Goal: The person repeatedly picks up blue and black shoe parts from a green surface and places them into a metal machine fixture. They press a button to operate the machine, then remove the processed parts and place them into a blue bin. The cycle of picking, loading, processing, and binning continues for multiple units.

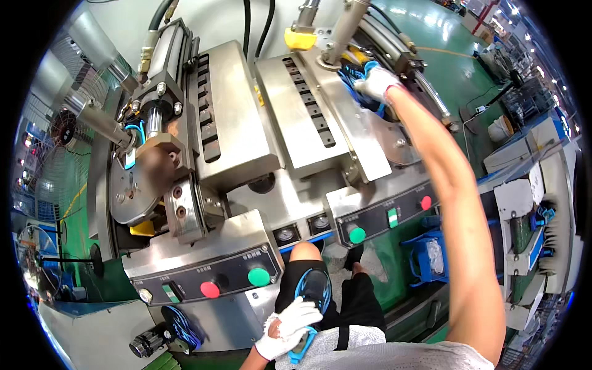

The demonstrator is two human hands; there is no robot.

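Over my lap, my left hand in a white glove lies closed around the middle of a black shoe with blue trim; a blue loop shows below the fingers. My right arm reaches far up to the right. At its end my right hand, also gloved in white, grips a blue-and-black shoe on the right station of a metal press machine. The hand hides part of that shoe, and its fingertips are hard to make out. A bit of blue shows at the machine's left station.
Control panels with a green button and a red button face me. Another black-and-blue shoe lies at lower left. A blue stool stands at right, near a rack. Metal cylinders rise at left.
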